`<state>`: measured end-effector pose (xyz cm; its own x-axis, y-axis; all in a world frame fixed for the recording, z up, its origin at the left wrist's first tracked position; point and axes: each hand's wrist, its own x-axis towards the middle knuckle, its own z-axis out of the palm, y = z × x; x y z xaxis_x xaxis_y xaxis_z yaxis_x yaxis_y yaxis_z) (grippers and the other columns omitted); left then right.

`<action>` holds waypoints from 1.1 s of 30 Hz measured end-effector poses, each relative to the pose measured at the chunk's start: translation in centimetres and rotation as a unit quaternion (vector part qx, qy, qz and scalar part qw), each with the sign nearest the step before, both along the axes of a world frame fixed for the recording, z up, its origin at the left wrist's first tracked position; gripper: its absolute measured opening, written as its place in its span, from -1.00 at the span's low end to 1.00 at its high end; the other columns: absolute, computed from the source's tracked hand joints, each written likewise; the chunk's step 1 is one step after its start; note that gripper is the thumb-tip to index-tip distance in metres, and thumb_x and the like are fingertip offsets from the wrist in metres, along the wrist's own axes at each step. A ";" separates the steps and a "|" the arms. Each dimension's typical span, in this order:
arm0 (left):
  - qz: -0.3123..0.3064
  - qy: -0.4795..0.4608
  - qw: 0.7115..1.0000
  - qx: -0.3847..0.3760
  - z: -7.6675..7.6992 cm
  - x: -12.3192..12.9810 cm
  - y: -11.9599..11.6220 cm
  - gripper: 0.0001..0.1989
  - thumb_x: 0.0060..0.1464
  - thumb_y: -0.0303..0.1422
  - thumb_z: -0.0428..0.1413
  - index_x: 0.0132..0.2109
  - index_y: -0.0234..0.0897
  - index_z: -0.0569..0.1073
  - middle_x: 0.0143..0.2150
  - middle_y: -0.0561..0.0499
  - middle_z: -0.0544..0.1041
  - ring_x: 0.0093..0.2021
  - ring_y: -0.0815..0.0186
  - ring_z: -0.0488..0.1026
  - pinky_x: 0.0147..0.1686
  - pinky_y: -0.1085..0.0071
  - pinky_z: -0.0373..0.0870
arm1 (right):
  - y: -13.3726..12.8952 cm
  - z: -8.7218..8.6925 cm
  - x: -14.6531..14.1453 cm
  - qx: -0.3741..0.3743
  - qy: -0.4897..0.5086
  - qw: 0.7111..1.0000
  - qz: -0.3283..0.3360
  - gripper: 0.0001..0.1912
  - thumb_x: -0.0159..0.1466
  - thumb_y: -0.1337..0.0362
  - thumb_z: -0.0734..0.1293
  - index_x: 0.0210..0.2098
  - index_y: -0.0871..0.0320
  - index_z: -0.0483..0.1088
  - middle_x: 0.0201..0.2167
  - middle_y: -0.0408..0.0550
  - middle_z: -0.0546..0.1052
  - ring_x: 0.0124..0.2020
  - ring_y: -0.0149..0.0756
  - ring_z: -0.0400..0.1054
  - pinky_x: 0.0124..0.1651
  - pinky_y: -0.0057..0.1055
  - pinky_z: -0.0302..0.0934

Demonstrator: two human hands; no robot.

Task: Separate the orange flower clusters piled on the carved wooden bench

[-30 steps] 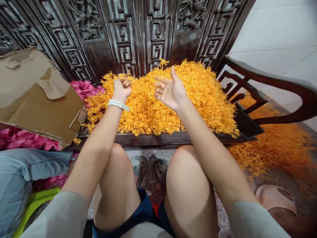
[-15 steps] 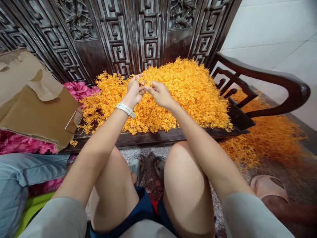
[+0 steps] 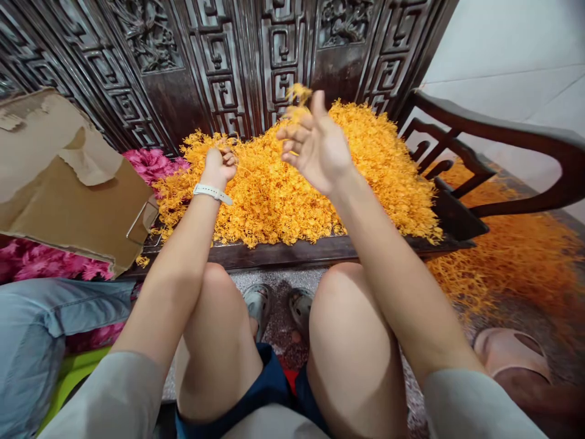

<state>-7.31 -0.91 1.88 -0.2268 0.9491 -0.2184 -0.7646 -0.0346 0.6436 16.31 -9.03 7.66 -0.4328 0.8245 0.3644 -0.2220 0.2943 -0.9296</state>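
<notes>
- The two hands are apart, both above the bench [image 3: 283,256].
- The left hand [image 3: 220,164], with a white watch strap [image 3: 212,193] at its wrist, has fingers curled in at the left part of the heap; whether they grip a piece, I cannot tell.
- The right hand [image 3: 322,146] is opened out, thumb up and fingers spread, over the middle of the heap.
- A blurred yellow piece [image 3: 299,93] is just beyond the right fingers; contact is unclear.
- The heap of yellow-orange flowers [image 3: 278,213] spreads from the bench's front edge to its carved back [image 3: 178,103], reaching close to the right end's armrest [image 3: 512,140].
- Left of it, pink flowers [image 3: 153,164] lie near the back edge, behind torn cardboard [image 3: 86,207] that leans over the front edge.
- Beyond the right front corner, more orange strands [image 3: 516,262] lie on the floor.
- Another person's jeans-clad leg [image 3: 27,317] is at left.
</notes>
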 end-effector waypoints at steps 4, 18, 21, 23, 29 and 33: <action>0.007 -0.041 0.999 0.001 1.4 2.0 0.5 -0.67 0.46 -0.55 -0.18 -0.05 -0.16 0.44 -0.59 0.16 0.24 -0.70 0.45 0.04 -0.69 0.52 0.03 | 5.3 -4.2 2.7 -0.212 0.034 0.964 -0.159 -0.38 0.43 -0.31 0.19 0.05 0.10 0.44 -0.27 0.05 0.57 -0.37 -0.24 0.34 -0.40 -0.37 0.27; -0.179 0.258 0.945 0.091 1.4 8.3 -2.8 -0.90 0.31 -0.48 0.21 -0.08 -0.17 0.54 -0.36 0.00 0.52 -0.45 0.38 0.43 -0.39 0.48 0.40 | 4.4 -5.6 0.2 0.037 -0.170 0.961 -0.214 -0.58 0.41 -0.13 0.39 -0.32 0.06 0.32 -0.42 -0.09 0.33 -0.30 -0.24 0.24 -0.28 -0.35 0.17; -0.204 0.317 0.918 0.122 0.4 8.9 -2.6 -0.91 0.31 -0.45 0.24 -0.20 -0.19 0.52 -0.39 0.02 0.50 -0.52 0.43 0.33 -0.52 0.53 0.25 | 4.0 -5.7 0.2 0.080 -0.210 0.954 -0.196 -0.61 0.47 0.01 0.35 -0.41 0.07 0.28 -0.46 -0.09 0.30 -0.29 -0.22 0.24 -0.22 -0.31 0.14; -0.162 0.320 0.925 0.122 -0.3 8.7 -2.0 -0.82 0.32 -0.49 0.22 -0.30 -0.23 0.48 -0.45 0.06 0.45 -0.59 0.49 0.21 -0.60 0.58 0.10 | 2.9 -4.9 -0.3 0.104 -0.237 0.953 -0.154 -0.56 0.50 0.09 0.29 -0.48 0.07 0.20 -0.49 -0.10 0.25 -0.33 -0.24 0.18 -0.23 -0.31 0.09; -0.048 0.217 0.971 0.092 -0.4 6.2 -0.4 -0.71 0.30 -0.64 0.15 -0.38 -0.28 0.46 -0.47 0.08 0.43 -0.60 0.53 0.24 -0.59 0.61 0.17 | -0.8 -1.3 -1.7 0.136 -0.250 0.958 -0.022 -0.54 0.52 0.03 0.26 -0.47 0.07 0.18 -0.50 -0.12 0.22 -0.37 -0.29 0.11 -0.31 -0.34 0.06; -0.114 0.209 0.966 0.101 0.3 6.2 -1.1 -0.85 0.34 -0.49 0.21 -0.26 -0.24 0.55 -0.45 0.05 0.47 -0.63 0.50 0.27 -0.62 0.57 0.22 | 1.0 -2.5 -0.1 0.106 -0.219 0.953 -0.178 -0.56 0.46 -0.10 0.34 -0.39 0.05 0.24 -0.45 -0.09 0.26 -0.30 -0.21 0.20 -0.27 -0.32 0.13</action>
<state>-1.13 -1.96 2.15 -0.0345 0.9985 0.0418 -0.4411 -0.0528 0.8959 16.24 -8.02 5.16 -0.2891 0.8751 0.3881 0.3234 0.4709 -0.8208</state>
